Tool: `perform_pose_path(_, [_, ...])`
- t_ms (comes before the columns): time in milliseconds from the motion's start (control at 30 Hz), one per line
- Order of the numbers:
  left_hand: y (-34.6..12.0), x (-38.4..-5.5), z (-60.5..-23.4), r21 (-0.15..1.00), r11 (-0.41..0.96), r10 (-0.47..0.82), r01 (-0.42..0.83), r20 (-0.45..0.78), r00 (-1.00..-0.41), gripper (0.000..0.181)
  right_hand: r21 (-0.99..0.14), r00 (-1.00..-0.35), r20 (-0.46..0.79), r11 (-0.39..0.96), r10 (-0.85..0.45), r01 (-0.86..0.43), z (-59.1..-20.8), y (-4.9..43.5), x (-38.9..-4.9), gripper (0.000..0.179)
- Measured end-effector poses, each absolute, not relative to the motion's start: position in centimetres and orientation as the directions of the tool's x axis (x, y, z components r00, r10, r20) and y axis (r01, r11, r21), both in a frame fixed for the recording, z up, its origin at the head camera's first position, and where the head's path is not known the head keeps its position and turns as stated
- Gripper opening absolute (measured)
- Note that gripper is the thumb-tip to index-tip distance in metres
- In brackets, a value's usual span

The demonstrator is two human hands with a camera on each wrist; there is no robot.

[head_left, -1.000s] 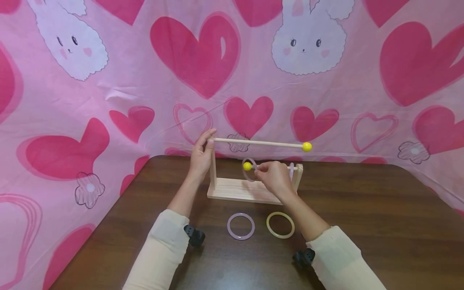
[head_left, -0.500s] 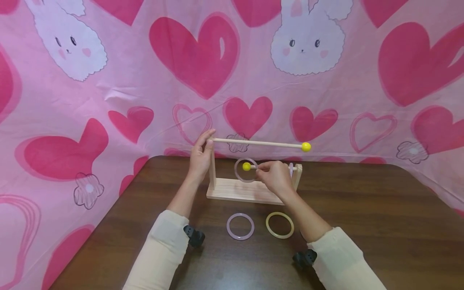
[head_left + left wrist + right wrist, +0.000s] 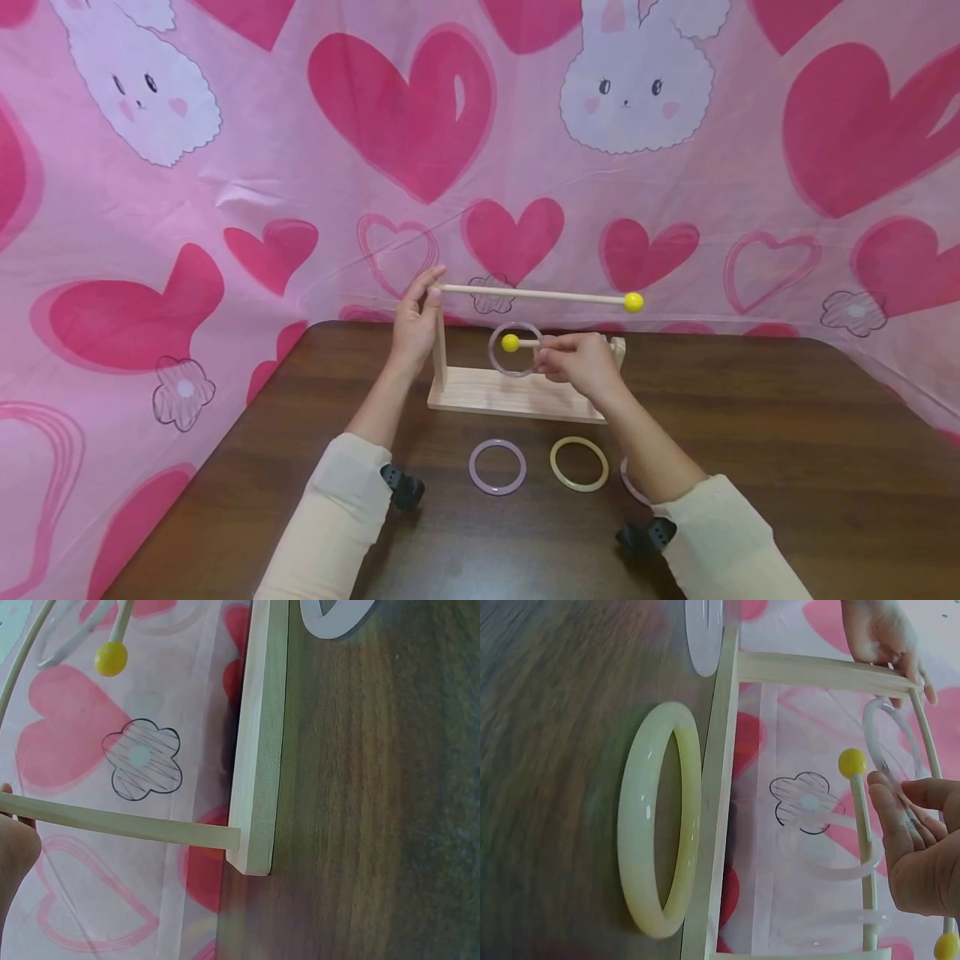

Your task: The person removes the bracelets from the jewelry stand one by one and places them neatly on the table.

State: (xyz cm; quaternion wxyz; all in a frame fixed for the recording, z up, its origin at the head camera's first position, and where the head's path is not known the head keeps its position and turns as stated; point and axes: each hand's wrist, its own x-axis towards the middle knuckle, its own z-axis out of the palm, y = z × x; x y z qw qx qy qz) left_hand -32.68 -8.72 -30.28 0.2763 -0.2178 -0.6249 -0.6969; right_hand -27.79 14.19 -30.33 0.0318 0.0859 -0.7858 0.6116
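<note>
My right hand [image 3: 581,362] pinches a pale translucent ring [image 3: 869,731] by its edge. From the head view the ring overlaps the yellow ball [image 3: 510,342] on the lower rod's free end; the right wrist view shows it just beside that ball. Two more pale rings hang on the lower rod [image 3: 861,817], one mid-length [image 3: 840,872] and one near the post. My left hand [image 3: 417,329] grips the top of the left post [image 3: 135,825] of the wooden stand [image 3: 502,392], where the upper rod [image 3: 532,293] begins.
On the brown table before the stand lie a lavender ring [image 3: 473,467] and a pale yellow ring [image 3: 636,825]. Another pinkish ring [image 3: 632,490] is partly under my right forearm. The upper rod ends in a yellow ball [image 3: 633,302]. A pink heart-patterned cloth [image 3: 525,167] hangs behind.
The held ring has turned from nearly edge-on to face the head camera. My right hand has shifted slightly right, uncovering part of the pinkish ring. My left hand stays put.
</note>
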Motion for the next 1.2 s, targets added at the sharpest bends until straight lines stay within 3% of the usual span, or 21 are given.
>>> perform_pose_path(1200, [-8.6, -32.7, -30.3, 0.765, -0.064, -0.124, 0.641, 0.632, -0.765, 0.032, -0.970, -0.989, 0.140, 0.192, -0.052, -0.148, -29.4, 21.0, -25.7, 0.036])
